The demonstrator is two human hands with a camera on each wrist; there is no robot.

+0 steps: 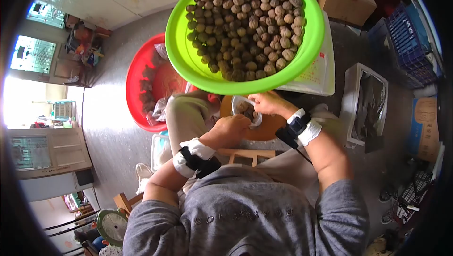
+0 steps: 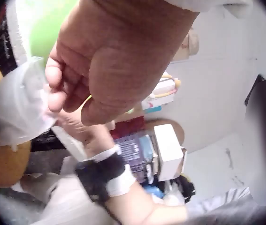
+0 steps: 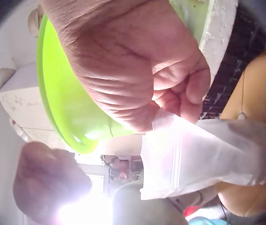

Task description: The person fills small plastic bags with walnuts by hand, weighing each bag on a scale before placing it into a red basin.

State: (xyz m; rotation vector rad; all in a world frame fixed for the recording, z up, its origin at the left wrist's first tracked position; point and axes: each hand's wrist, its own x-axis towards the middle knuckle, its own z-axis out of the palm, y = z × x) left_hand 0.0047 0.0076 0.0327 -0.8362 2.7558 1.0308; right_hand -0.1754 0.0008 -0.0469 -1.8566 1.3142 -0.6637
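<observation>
The right hand [image 1: 270,104] pinches the top edge of a clear plastic bag [image 1: 256,121] between thumb and fingers; the bag hangs just beside its fingertips, over an orange surface [image 1: 269,132]. Brown, round contents show inside the bag. The left hand [image 1: 228,130] is near the other side of the bag, its fingers bent inward; whether they hold anything, I cannot tell. Beyond both hands, a large green basin [image 1: 175,50] holds many walnuts [image 1: 245,29]. A red basin [image 1: 132,90] sits on the floor [image 1: 106,147], to the left.
</observation>
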